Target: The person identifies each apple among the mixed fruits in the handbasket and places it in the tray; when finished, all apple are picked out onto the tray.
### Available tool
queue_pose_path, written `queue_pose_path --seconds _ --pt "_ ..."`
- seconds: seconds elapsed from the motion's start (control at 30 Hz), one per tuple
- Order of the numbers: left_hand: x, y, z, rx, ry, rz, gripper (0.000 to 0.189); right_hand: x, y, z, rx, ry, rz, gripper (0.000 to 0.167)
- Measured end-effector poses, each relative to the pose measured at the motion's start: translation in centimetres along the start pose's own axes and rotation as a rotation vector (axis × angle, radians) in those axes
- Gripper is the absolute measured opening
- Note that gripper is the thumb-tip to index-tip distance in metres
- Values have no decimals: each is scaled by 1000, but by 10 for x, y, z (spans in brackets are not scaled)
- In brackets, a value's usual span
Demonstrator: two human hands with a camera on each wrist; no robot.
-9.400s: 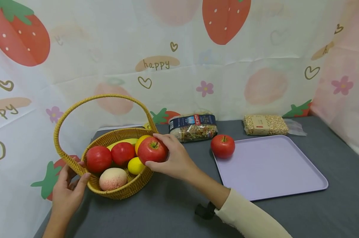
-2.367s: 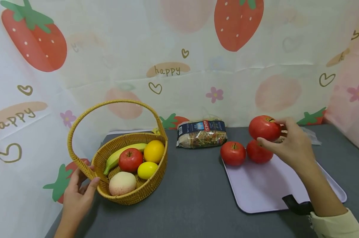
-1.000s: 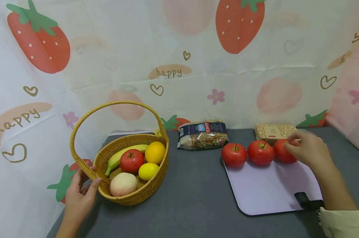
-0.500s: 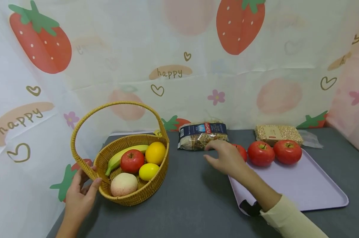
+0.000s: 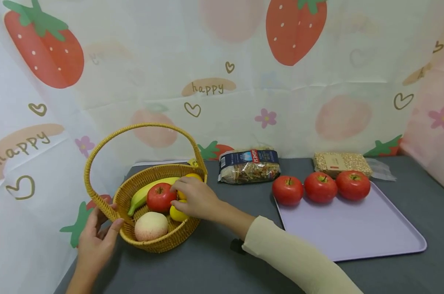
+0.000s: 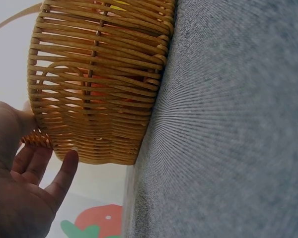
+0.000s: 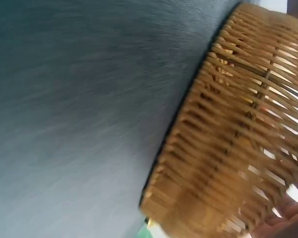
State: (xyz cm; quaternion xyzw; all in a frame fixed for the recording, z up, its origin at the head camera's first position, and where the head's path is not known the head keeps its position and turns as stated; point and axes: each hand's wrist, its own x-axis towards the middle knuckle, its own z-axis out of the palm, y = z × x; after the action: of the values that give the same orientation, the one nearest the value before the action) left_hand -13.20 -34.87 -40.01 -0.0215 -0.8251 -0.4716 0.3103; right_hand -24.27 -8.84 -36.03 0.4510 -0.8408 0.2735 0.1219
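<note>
At the left of the head view, my left hand [image 5: 97, 237] grips the wicker basket [image 5: 163, 245] where its handle meets the rim. The left wrist view shows thumb and fingers on either side of that rim. My right hand [image 5: 197, 200] reaches over the basket's right side, fingertips right at the edge of a red apple [image 5: 159, 198]. Beneath this hand, an orange [image 5: 194, 176] and a lemon [image 5: 177, 214] are partly hidden. A banana [image 5: 144, 194] lies behind the apple, and a peach [image 5: 150, 226] sits at the front of the basket.
A lilac tray [image 5: 354, 228] stands at the right with three red apples [image 5: 320, 188] in a row along its back edge. Behind are a pasta bag [image 5: 249, 166] and a bag of pale grains or beans [image 5: 341, 163]. The basket's handle [image 5: 144, 124] arches above the fruit.
Two more apples have gone from the basket to the tray, making a row of three. My right hand has let go of the last and swung left to the basket. My left hand has stayed.
</note>
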Motion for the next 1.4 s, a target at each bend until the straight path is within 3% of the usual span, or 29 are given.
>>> queue_pose_path --seconds 0.1,0.3,0.57,0.83,1.2,1.4 --pt "0 0 -1 7 -3 11 62 15 -5 12 -37 -51 56 25" --pt "-1 1 -2 17 -3 24 62 37 -18 25 -247 -208 121 40" --pt "-2 2 -1 34 2 16 63 50 -18 39 -354 -227 132 47" --pt "-3 1 -1 44 0 24 65 47 -16 36 -307 -168 93 40" --pt "-4 2 0 58 2 -22 64 39 -17 29 -78 -98 162 43" --pt "-1 2 1 81 0 -17 65 36 -21 21 -23 -61 142 46"
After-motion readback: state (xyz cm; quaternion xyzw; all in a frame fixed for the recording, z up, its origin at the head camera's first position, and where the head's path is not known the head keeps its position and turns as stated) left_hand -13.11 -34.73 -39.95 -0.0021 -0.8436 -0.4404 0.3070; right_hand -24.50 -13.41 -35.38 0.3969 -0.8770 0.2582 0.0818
